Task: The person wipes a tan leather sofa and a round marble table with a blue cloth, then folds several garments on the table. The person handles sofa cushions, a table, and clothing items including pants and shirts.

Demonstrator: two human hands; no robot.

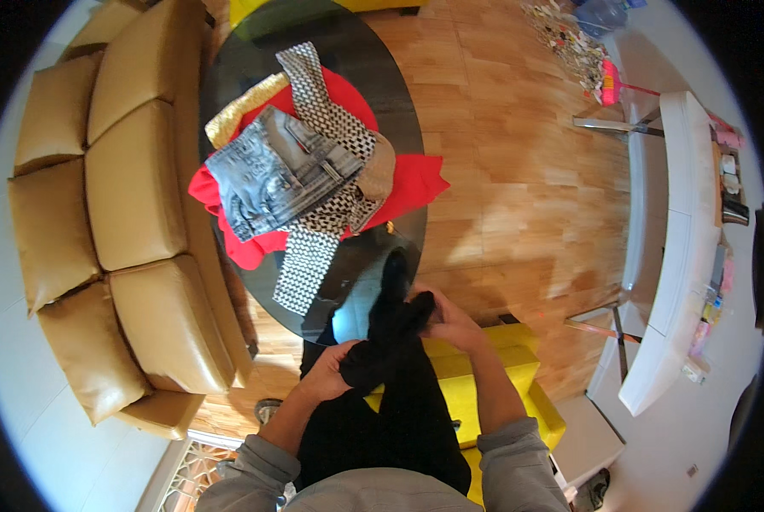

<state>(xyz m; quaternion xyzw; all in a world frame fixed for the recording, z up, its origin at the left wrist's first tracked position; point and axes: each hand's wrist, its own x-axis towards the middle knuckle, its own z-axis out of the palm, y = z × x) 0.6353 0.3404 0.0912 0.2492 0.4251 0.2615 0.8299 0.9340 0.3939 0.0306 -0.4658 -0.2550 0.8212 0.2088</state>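
Observation:
A bunched black cloth item [391, 326], perhaps a sock or a small garment, hangs between my hands above the near edge of the oval dark glass table [260, 291]. My left hand [331, 371] grips its lower left end. Over on the right, my right hand [449, 320] pinches another end, its fingertips partly hidden by the cloth. Beyond them on the table lies a pile of clothes. Folded grey-blue denim jeans [286, 169] rest on top of a black-and-white patterned long-sleeved garment [308, 269]. Red cloth [414, 185] spreads underneath, and a golden-yellow cloth [244, 109] shows at the far left.
A tan leather sofa [135, 185] runs along the left of the table. Yellow upholstered seats [503, 358] stand near my right side. A white console [676, 211] lines the right wall. Farther back, a pink broom [610, 83] lies by a heap of litter [577, 48] on the wood floor.

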